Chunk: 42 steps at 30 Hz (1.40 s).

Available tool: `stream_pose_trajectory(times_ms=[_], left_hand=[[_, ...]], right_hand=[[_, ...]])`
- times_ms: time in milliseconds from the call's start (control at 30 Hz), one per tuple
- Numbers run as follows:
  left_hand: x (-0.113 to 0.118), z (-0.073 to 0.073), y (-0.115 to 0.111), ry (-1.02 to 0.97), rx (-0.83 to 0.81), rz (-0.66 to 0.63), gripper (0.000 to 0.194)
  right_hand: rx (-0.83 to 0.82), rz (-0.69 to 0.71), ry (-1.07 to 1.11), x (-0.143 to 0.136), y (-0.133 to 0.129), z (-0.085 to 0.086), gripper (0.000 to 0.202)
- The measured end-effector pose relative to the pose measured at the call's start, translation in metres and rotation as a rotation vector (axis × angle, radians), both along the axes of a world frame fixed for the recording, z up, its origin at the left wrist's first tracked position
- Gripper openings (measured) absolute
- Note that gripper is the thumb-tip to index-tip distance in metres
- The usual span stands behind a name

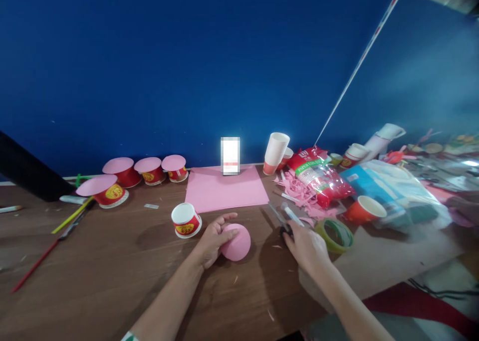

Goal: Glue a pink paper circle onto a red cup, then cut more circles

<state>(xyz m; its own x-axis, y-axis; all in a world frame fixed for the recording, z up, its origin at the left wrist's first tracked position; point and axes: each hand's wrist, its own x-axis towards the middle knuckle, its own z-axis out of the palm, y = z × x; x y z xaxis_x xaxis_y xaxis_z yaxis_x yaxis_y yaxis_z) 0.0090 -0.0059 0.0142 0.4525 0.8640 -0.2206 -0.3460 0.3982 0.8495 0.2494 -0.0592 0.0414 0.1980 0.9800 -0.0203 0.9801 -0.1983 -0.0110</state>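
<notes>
My left hand pinches a round pink paper disc between thumb and fingers, just above the brown table. To its left stands an upside-down red and white paper cup with a yellow emblem. On the other side, my right hand is closed around the dark handles of a pair of scissors, whose blades point away from me. Close to those fingers lie a white glue stick or pen and a roll of tape. Behind both hands rests a stack of pink paper sheets.
Several cups topped with pink discs line the back left. At right are stacked white cups, pink scraps, a red plastic bag and an orange cup. A blue wall bounds the table's back.
</notes>
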Motion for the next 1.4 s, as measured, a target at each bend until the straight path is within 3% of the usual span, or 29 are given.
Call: stream_pose_trajectory(times_ms=[167,333,600,1133,1233,1400], left_hand=[[0.0,-0.001,0.0,0.0,0.007,0.002,0.056],[0.0,-0.001,0.0,-0.005,-0.003,0.008,0.058],[-0.001,-0.002,0.0,-0.016,-0.006,0.017,0.059],[-0.001,0.0,-0.001,0.015,0.045,0.014,0.056],[0.001,-0.003,0.0,0.109,0.136,0.057,0.053],[0.006,-0.006,-0.001,0.417,0.521,0.18,0.041]], right_hand=[[-0.022,-0.034,-0.05,-0.011,0.009,0.004,0.02],[0.017,-0.038,-0.052,-0.014,0.015,0.007,0.039],[-0.091,-0.099,-0.097,-0.02,0.025,0.016,0.028],[0.006,0.114,0.027,-0.017,0.016,0.005,0.025],[0.075,0.145,0.071,-0.012,0.011,0.005,0.024],[0.246,0.062,-0.012,0.0,0.01,0.005,0.03]])
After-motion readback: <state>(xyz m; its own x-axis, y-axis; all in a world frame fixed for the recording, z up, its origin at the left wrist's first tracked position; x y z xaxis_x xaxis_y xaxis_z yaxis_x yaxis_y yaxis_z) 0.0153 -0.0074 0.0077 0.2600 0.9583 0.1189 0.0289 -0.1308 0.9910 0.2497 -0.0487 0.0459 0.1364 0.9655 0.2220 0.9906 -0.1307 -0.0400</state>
